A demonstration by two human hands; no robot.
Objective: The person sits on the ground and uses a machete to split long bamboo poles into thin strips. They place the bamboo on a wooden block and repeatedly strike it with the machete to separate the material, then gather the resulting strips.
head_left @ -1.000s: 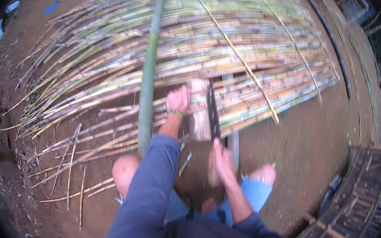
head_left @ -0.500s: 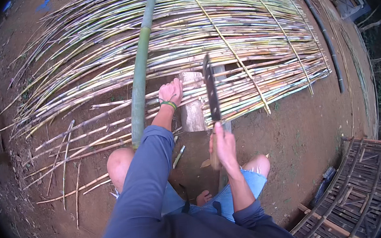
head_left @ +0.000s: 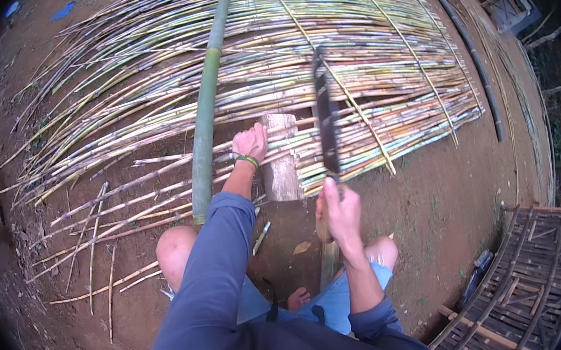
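My left hand (head_left: 250, 142) is closed around a thin bamboo pole (head_left: 221, 147), at the left side of a worn wooden block (head_left: 282, 178). In my right hand (head_left: 343, 211) I grip the wooden handle of a machete (head_left: 325, 112). Its long dark blade, slightly blurred, points away from me, to the right of the block and above the thin poles. Several cut poles lie to the right of the block, beneath the blade. The fist hides part of the held pole.
Rows of thin bamboo poles (head_left: 160, 71) cover the ground ahead, crossed by slim sticks (head_left: 347, 93). A thick green bamboo pole (head_left: 204, 114) lies across them at left. A slatted bamboo rack (head_left: 524, 279) stands at lower right; a dark pipe (head_left: 473, 59) lies at far right.
My right hand and the machete have moved a little to the right, the blade tip now farther from me. My left hand keeps its grip beside the block. The view has shifted slightly.
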